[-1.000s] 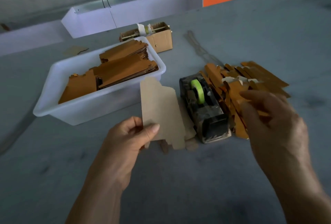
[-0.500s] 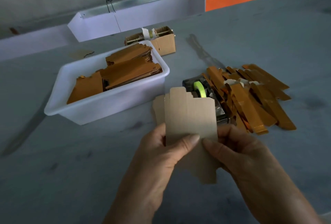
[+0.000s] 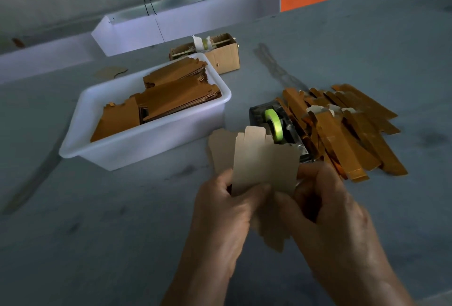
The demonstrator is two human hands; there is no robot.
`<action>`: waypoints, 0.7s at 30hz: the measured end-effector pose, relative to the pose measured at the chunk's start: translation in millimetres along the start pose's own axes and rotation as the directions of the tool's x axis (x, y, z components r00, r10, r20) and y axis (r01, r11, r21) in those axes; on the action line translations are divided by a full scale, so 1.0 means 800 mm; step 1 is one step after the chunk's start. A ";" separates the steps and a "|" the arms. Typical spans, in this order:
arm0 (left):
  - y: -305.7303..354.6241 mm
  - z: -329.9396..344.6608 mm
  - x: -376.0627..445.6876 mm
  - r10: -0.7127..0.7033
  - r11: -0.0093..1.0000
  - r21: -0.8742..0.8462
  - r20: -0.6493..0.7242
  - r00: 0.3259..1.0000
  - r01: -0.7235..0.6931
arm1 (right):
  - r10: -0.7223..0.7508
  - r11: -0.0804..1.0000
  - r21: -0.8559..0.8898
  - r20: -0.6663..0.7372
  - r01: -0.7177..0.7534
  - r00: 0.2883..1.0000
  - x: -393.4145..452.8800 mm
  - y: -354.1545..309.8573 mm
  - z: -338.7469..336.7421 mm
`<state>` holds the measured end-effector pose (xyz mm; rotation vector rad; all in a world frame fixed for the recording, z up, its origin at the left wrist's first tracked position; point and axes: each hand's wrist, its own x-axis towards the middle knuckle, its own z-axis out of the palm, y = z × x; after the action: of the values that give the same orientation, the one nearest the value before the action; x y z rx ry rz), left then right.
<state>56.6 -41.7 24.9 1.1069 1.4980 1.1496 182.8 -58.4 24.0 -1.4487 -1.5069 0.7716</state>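
Note:
A flat pale-brown cardboard box blank [image 3: 264, 161] stands upright between both hands above the grey table. My left hand [image 3: 225, 210] pinches its lower left edge with thumb on the front. My right hand [image 3: 327, 210] grips its lower right side, fingers curled round the card. A lower flap of the blank sticks out below the hands. Just behind the blank sits a black tape dispenser [image 3: 286, 129] with a lime-green roll.
A white plastic tub [image 3: 146, 144] at the left holds stacks of brown flat blanks. A heap of shiny gold-brown folded boxes [image 3: 347, 132] lies right of the dispenser. A small open cardboard box [image 3: 220, 56] and a white metal tray [image 3: 171, 29] stand further back.
My right hand came off the gold heap and took hold of the blank's right side. Both hands now hold the blank lower and nearer to me, in front of the dispenser.

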 end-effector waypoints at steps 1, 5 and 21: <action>0.000 0.001 -0.001 0.000 1.000 -0.005 0.011 1.000 0.000 | -0.009 0.998 0.063 0.019 0.008 1.000 0.000 -0.004 0.000; 0.000 0.007 -0.006 0.006 0.997 -0.078 0.085 0.996 0.001 | -0.044 0.939 0.345 0.136 -0.006 0.990 0.001 -0.010 0.000; 0.012 -0.014 -0.012 0.053 0.992 0.085 0.350 0.935 -0.088 | 0.129 0.955 0.282 -0.105 -0.095 0.986 0.007 -0.006 -0.003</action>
<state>48.2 -51.6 37.0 1.3639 1.2560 0.8765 183.2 -53.7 30.6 -1.3516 -1.1797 0.9061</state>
